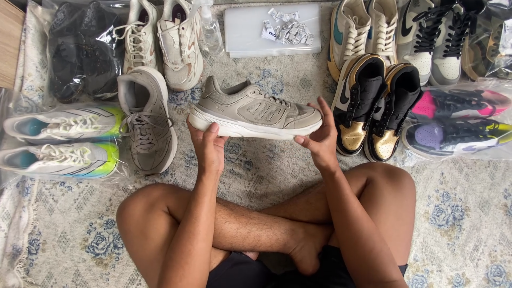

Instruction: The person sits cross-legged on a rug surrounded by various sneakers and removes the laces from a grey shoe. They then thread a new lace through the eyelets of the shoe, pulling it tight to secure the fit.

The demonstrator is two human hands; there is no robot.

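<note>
A seated person held a beige sneaker [256, 112] sideways above the patterned rug [458, 213]; the left hand [208, 146] gripped its heel sole; the right hand [320, 140] pinched the toe; that light fingertip hold could let it drop onto the black-and-gold pair [373, 106].

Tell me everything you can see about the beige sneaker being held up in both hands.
The beige low-top sneaker has a thick off-white sole, matching laces and smooth panels with a stitched side patch. It is held level and side-on above the patterned rug, toe pointing right. The left hand supports the heel end from below; the right hand cradles the toe. It looks clean and barely worn.
</note>
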